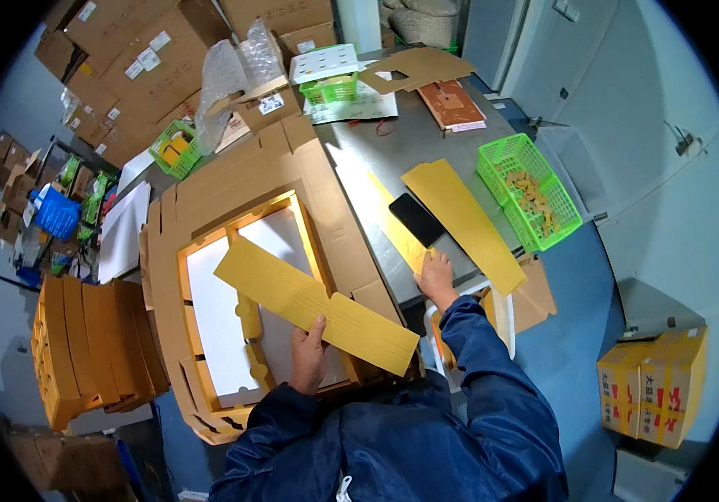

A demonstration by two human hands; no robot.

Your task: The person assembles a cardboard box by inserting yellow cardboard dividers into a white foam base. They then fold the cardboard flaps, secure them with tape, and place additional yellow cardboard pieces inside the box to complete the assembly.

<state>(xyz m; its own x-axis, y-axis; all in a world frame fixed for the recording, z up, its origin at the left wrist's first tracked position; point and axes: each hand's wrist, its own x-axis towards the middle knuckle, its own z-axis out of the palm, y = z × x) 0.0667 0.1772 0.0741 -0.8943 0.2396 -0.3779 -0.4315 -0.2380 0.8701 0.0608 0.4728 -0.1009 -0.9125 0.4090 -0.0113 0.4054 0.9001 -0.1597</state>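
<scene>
My left hand (308,356) grips a long yellow card strip (309,301) by its near edge, thumb on top. The strip slants above an open yellow tray frame (184,289) with white panels inside, which rests on flattened brown cardboard (338,209). My right hand (436,280) is closed on the near end of a second, narrower yellow strip (393,230) lying on the grey table; its fingertips are partly hidden. A black phone (416,219) lies across that strip. Just right of the phone, a wider yellow strip (464,222) overhangs the table edge.
A green basket (529,192) of small yellow pieces stands at the right edge. Farther back are a brown book (451,106), another green basket (332,88) and bubble wrap (242,71). Stacked yellow trays (96,347) stand at left; a taped carton (652,389) sits on the right.
</scene>
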